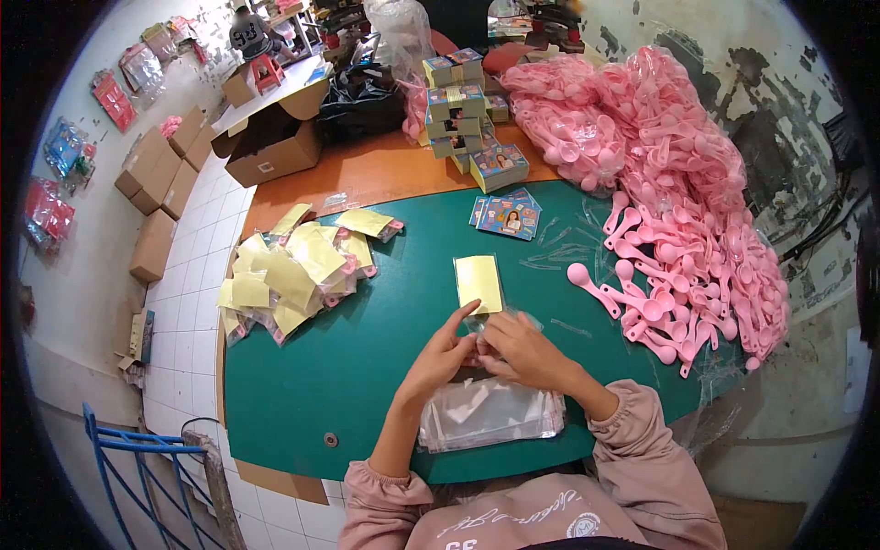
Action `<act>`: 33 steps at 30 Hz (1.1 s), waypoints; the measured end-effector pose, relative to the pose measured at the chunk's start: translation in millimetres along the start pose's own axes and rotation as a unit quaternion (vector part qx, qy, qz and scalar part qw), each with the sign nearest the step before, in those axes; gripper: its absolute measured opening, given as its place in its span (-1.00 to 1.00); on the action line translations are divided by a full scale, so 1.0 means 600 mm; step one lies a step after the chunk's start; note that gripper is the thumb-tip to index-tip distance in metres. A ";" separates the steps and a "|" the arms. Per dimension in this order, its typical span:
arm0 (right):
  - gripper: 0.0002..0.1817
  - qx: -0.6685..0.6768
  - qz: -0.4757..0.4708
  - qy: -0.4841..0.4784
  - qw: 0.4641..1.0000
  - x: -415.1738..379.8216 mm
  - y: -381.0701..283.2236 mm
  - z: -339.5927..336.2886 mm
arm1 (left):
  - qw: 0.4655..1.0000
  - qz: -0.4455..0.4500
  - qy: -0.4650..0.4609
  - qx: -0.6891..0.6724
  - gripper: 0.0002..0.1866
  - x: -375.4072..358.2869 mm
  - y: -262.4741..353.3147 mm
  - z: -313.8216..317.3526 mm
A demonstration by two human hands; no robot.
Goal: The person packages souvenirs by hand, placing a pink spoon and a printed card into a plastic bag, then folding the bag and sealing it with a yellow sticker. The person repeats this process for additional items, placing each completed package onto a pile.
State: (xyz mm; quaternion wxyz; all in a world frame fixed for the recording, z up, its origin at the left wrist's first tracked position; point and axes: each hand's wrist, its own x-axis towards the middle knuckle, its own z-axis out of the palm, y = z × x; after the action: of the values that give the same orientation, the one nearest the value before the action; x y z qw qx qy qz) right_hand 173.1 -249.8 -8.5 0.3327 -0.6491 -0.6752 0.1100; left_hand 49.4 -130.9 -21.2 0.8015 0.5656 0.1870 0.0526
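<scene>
A clear plastic bag with a yellow card (479,282) inside lies flat on the green table in front of me. My left hand (445,356) is at the bag's near end, its index finger stretched onto the card's lower edge and its thumb closed near the bag's opening. My right hand (524,350) is closed on the same end, fingertips pinched together against the left ones. What exactly lies between the fingertips is partly hidden. Just below both hands rests a stack of clear plastic bags (495,417).
Packed bags with yellow cards (293,266) form a pile at left. Pink measuring spoons (660,302) heap at right, below large bags of spoons (642,119). Printed cards (509,215) and card stacks (500,165) stand at the back, near an open cardboard box (270,151). A person (252,37) sits far off.
</scene>
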 end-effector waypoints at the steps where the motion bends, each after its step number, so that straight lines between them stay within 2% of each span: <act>1: -0.83 -0.023 -0.020 0.003 1.000 0.000 -0.002 -0.001 | 0.999 -0.021 -0.006 0.029 -0.54 0.003 0.003 -0.002; 2: -0.83 -0.022 -0.021 0.003 1.000 0.000 -0.001 -0.005 | 0.997 -0.043 -0.011 0.058 -0.56 0.005 0.004 -0.004; 3: -0.83 0.038 -0.014 -0.039 0.998 0.003 0.003 -0.014 | 0.997 -0.042 -0.010 0.059 -0.56 0.008 0.004 -0.007; 4: -0.82 0.099 -0.006 -0.079 0.992 0.004 0.008 -0.022 | 0.997 -0.025 0.016 0.072 -0.58 0.011 0.001 -0.010; 5: -0.82 0.100 -0.005 -0.080 0.992 0.002 0.013 -0.031 | 0.995 -0.010 0.042 0.085 -0.58 0.012 0.000 -0.012; 7: -0.87 0.276 0.059 -0.020 0.959 -0.002 0.033 -0.058 | 0.998 -0.013 0.044 0.039 -0.59 0.004 0.023 -0.008; 9: -0.89 0.332 0.136 0.092 0.929 -0.011 0.087 -0.081 | 0.999 -0.019 0.028 0.002 -0.61 0.002 0.028 -0.011; 10: -0.89 0.330 0.137 0.092 0.930 -0.016 0.096 -0.086 | 0.999 -0.018 0.026 0.001 -0.61 0.004 0.026 -0.010; 12: -0.80 0.524 0.146 0.270 0.795 -0.015 0.109 -0.096 | 0.999 -0.034 0.026 -0.033 -0.63 0.007 0.024 -0.009; 13: -0.66 0.613 0.132 0.243 0.740 -0.022 0.106 -0.095 | 0.999 -0.028 0.027 -0.032 -0.63 0.010 0.023 -0.008; 14: -0.66 0.613 0.128 0.240 0.742 -0.024 0.099 -0.089 | 0.997 -0.024 0.035 -0.062 -0.64 0.010 0.020 -0.007; 16: -0.62 0.441 0.131 0.072 0.885 -0.015 0.068 -0.070 | 0.995 -0.020 0.044 -0.089 -0.65 0.008 0.017 -0.005; 17: -0.62 0.442 0.129 0.073 0.885 -0.007 0.056 -0.051 | 0.992 -0.015 0.039 -0.121 -0.66 0.008 0.016 -0.004; 19: -0.65 0.174 0.131 0.092 0.972 0.009 0.038 -0.018 | 0.986 -0.003 0.016 -0.166 -0.65 0.004 0.017 -0.006; 22: -0.75 0.177 0.147 0.083 0.970 0.008 0.052 -0.025 | 0.986 0.008 -0.016 -0.166 -0.66 0.002 0.018 -0.019; 23: -0.82 0.183 0.159 0.109 0.964 0.007 0.055 -0.031 | 0.985 0.007 -0.015 -0.169 -0.66 0.003 0.021 -0.020; 25: -0.82 0.225 0.148 0.115 0.956 -0.003 0.077 -0.021 | 0.998 0.015 0.052 0.032 -0.72 0.005 0.029 -0.019; 26: -0.81 0.267 0.134 0.123 0.946 -0.007 0.085 -0.019 | 0.998 0.014 0.052 0.031 -0.72 0.005 0.023 -0.015; 28: -0.83 0.249 0.144 0.084 0.954 -0.009 0.083 -0.027 | 0.960 0.103 0.095 0.244 -0.73 0.011 0.006 0.001; 29: -0.84 0.284 0.164 0.057 0.943 -0.009 0.076 -0.032 | 0.939 0.131 0.125 0.293 -0.75 0.012 0.005 0.008; 33: -0.86 0.393 0.202 -0.005 0.897 -0.012 0.079 -0.039 | 0.941 0.115 0.144 0.285 -0.84 0.024 -0.011 -0.002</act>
State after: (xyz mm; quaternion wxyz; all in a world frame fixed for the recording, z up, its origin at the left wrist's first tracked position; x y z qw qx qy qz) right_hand 224.7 -257.2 -20.7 0.5274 -0.5878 -0.4330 0.4346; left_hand 61.2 -127.9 -31.0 0.5599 0.7742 0.2414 0.1698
